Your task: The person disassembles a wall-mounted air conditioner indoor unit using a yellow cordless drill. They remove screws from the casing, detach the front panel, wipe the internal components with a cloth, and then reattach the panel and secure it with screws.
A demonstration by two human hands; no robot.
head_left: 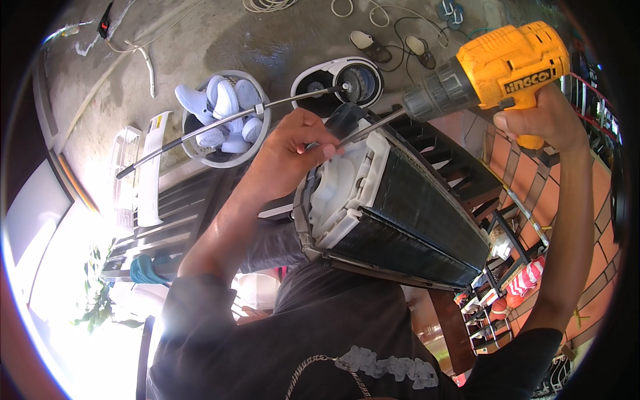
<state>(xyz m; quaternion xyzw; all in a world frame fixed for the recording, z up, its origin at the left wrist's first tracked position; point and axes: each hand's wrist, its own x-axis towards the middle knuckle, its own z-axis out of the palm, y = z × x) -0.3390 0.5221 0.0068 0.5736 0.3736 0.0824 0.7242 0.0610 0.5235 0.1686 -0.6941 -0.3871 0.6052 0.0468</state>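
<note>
My right hand (550,120) grips a yellow cordless drill (507,63) by its handle, thumb along the side. From its black chuck a long thin metal bit (377,125) slants down to the left. Thumb and forefinger of my left hand (297,150) pinch around the far end of that bit; whether a screw sits there is hidden. Just below is the white plastic end (340,183) of an opened air conditioner indoor unit, its dark finned coil (427,207) stretching away to the right. The unit lies across dark slats in front of my body.
A basket (190,150) of white boots stands at the left, with a spin mop handle (227,120) crossing above it to a mop bucket (313,67). A white cover panel (153,170) leans farther left. Shoes (370,47) and cables lie beyond; a shoe rack (490,313) stands lower right.
</note>
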